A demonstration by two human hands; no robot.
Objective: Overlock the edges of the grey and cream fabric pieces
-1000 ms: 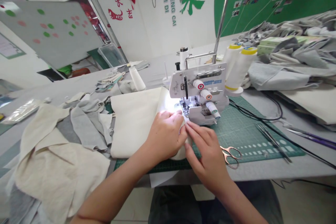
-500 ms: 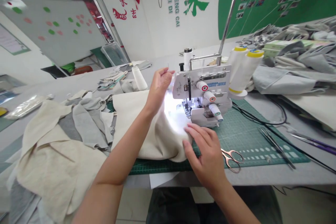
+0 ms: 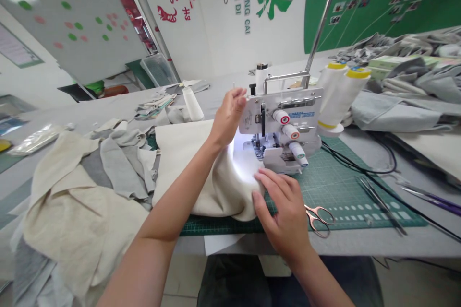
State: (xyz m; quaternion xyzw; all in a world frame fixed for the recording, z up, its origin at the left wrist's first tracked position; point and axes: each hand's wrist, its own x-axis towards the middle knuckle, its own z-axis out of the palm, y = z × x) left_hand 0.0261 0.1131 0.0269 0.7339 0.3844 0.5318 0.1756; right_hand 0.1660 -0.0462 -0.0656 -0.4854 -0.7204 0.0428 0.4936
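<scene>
An overlock sewing machine [image 3: 281, 122] stands on the green cutting mat, its lamp shining on a piece of cream fabric [image 3: 185, 153]. The fabric lies left of the machine, and its right edge runs up to the presser foot and bulges in folds toward me. My left hand [image 3: 230, 115] is raised at the machine's left rear edge; the fingers are bent together and their tips are partly hidden. My right hand [image 3: 283, 206] holds the fabric's near right edge just in front of the needle area, thumb and fingers closed on it.
Rose-gold scissors [image 3: 319, 220] and tweezers [image 3: 382, 204] lie on the cutting mat [image 3: 345, 182] to the right. Thread cones [image 3: 333, 91] stand behind the machine. Cream and grey fabric pieces [image 3: 82, 206] are heaped on the left, and more grey cloth [image 3: 392, 108] at the right. Black cables [image 3: 360, 168] cross the mat.
My left hand has shifted slightly right, its fingers drawn closer together against the machine's rear edge. My right hand and the fabric stay nearly still. The view has tilted a little.
</scene>
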